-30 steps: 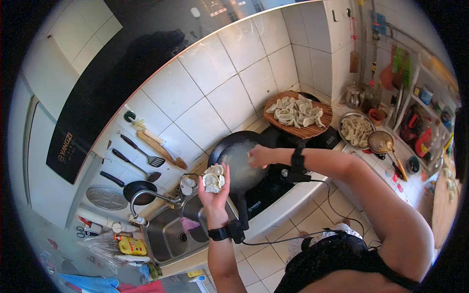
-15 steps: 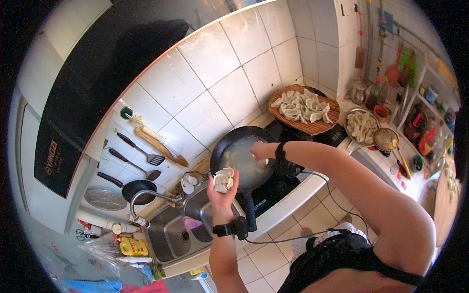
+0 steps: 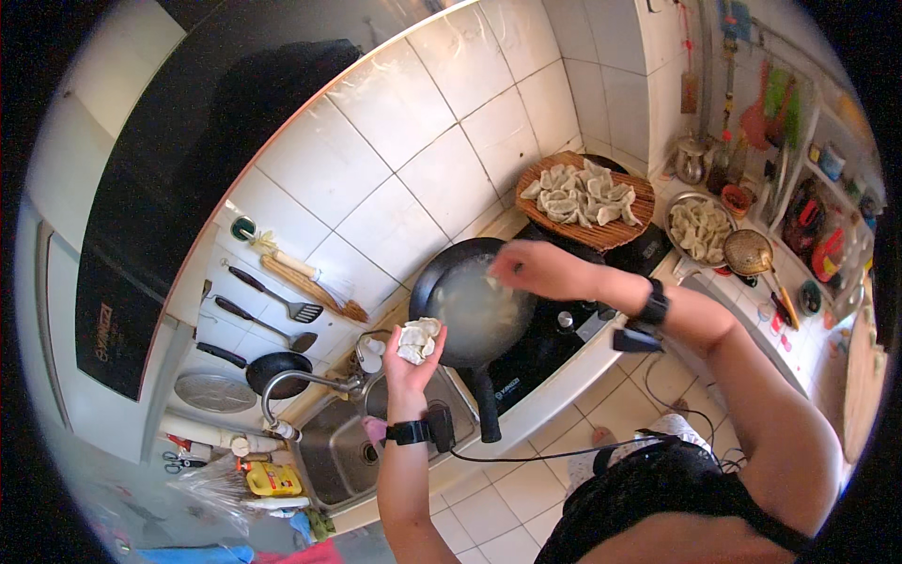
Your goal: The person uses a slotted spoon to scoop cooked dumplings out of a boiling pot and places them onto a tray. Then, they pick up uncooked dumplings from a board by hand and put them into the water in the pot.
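My left hand (image 3: 411, 371) is cupped under several uncooked dumplings (image 3: 419, 340) piled on its palm, just left of the wok. Over the far side of the black wok (image 3: 481, 355) is my right hand (image 3: 543, 271), its fingers curled downward and pressed together. A pale bit shows at its fingertips; I cannot tell whether the fingers hold it. Cloudy water (image 3: 474, 315) fills the wok, with pale shapes in it. Behind the wok, more dumplings (image 3: 583, 195) lie on a round brown slatted mat (image 3: 620, 238).
A metal bowl of dumplings (image 3: 700, 226) and a strainer ladle (image 3: 749, 254) sit at the right. The wok's handle (image 3: 487, 404) juts over the counter edge. A steel sink (image 3: 329, 461) with a faucet (image 3: 291, 376) lies left. Spatulas and a small pan (image 3: 278, 374) hang on the wall.
My right hand has risen from low over the wok and drawn back slightly to the right. My left hand, still holding the dumplings, has shifted a little left. The view has moved slightly.
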Tool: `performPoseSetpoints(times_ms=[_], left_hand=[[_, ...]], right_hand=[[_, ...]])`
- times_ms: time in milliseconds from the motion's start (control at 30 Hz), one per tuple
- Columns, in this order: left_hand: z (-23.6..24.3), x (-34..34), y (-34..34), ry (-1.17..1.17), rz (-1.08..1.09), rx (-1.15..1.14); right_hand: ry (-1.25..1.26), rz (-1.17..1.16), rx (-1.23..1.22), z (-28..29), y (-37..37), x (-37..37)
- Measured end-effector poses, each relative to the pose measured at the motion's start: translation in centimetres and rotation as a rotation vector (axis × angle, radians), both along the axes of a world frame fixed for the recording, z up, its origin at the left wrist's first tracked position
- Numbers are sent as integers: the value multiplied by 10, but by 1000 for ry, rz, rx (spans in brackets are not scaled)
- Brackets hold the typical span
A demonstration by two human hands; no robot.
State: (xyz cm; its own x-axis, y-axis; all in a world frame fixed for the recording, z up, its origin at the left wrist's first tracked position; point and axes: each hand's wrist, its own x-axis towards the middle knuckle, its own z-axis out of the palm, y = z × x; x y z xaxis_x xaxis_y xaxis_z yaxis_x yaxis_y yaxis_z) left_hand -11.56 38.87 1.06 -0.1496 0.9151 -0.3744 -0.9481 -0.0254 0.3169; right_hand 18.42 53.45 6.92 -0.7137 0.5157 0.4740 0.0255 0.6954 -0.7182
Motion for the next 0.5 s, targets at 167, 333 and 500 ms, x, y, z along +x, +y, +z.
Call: performPoseSetpoints(times_ms=[167,333,500], left_hand=[[-38,-10,24,49,-30,-164],[-76,-21,47,151,-151,-340],[-98,-36,72,416,-403,-445]], right_hand=[[-140,138,-409,9,-71,84],[-145,-9,-501,-22,-95,138],[-219,-181,-598,-37,-106,170]])
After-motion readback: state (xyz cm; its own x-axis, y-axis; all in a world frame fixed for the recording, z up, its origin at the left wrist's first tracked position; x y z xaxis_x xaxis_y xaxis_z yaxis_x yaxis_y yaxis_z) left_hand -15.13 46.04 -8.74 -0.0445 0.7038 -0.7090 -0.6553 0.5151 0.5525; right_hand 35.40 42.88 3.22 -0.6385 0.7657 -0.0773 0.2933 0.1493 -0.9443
